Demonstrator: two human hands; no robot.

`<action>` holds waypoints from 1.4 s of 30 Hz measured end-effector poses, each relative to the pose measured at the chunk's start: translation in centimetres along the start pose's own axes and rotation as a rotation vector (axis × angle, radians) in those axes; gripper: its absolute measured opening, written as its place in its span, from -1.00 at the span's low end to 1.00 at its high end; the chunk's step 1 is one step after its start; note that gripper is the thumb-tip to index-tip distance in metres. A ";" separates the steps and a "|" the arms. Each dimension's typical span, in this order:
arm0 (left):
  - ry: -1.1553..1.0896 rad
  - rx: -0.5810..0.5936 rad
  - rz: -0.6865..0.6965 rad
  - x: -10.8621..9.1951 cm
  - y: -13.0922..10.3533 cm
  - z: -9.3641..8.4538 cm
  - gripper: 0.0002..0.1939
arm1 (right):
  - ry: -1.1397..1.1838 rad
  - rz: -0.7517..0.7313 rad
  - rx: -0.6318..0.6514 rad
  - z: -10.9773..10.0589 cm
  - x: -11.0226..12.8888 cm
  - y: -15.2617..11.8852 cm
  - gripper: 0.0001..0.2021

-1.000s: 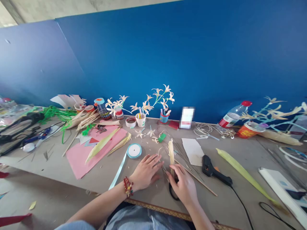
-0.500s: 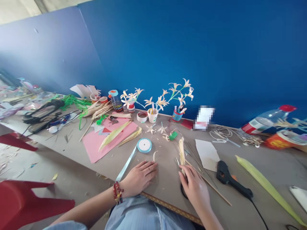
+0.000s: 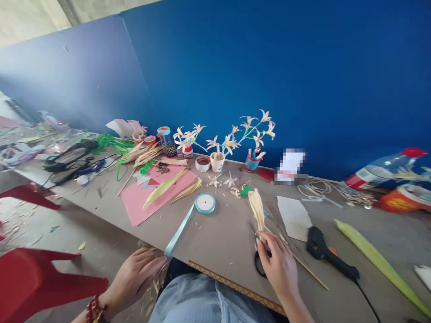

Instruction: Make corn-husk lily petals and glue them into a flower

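My left hand (image 3: pixel 136 276) hangs past the table's front edge, fingers stretched out and together, holding nothing I can see. The loose end of a light blue ribbon (image 3: pixel 180 231) lies close to its fingertips, running from its spool (image 3: pixel 205 203). On the table, my right hand (image 3: pixel 279 258) has thumb and fingers closed on the lower end of a dry, pale corn husk (image 3: pixel 257 207). Scissors with black handles (image 3: pixel 259 264) lie beside and partly under that hand. A thin wooden stick (image 3: pixel 311 272) and thin wires lie to its right.
Husk flowers stand in a paper cup (image 3: pixel 217 162) at the back. Pink paper (image 3: pixel 134 206) lies left, white paper (image 3: pixel 293 217) right. A black glue gun (image 3: pixel 332 258), a green husk (image 3: pixel 373 260) and a plastic bottle (image 3: pixel 380 168) are further right. A red stool (image 3: pixel 37 282) stands lower left.
My left hand has moved left off the tabletop, and the small curled scrap near it is gone from the table. My right hand has shifted slightly; the husk's upper end has turned.
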State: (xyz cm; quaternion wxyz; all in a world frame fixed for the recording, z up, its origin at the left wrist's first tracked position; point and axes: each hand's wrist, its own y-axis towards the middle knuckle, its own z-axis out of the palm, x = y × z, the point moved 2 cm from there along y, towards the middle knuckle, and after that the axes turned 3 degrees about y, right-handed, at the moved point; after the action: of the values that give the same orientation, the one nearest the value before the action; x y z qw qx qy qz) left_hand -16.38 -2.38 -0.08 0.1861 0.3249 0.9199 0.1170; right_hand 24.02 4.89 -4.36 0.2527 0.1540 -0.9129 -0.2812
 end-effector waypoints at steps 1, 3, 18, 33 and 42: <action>-0.011 -0.079 -0.073 0.2 0.9 0.3 -0.63 | 0.013 0.005 -0.019 -0.4 0.2 0.0 -0.81; -0.118 -0.183 -0.229 -0.1 3.9 1.0 -0.62 | 0.052 0.013 -0.056 -1.4 0.7 0.0 -0.82; -1.505 -0.052 -0.466 -9.0 20.7 6.9 -0.70 | 0.515 0.285 -0.107 -3.1 6.5 -1.6 -0.72; -1.759 0.099 -0.631 -8.5 20.9 9.7 -0.52 | 1.175 0.691 0.162 -0.9 5.9 6.8 -0.63; -1.702 -0.057 -0.651 -6.8 21.8 7.5 -0.67 | 1.041 0.680 0.185 -0.4 4.6 7.9 -0.60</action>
State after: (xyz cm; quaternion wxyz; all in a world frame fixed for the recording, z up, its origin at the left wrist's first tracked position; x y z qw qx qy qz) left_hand 3.74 10.55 2.24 0.8339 0.0209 0.5148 -0.1978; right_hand 19.38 9.05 2.31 0.7250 -0.0070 -0.6887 0.0070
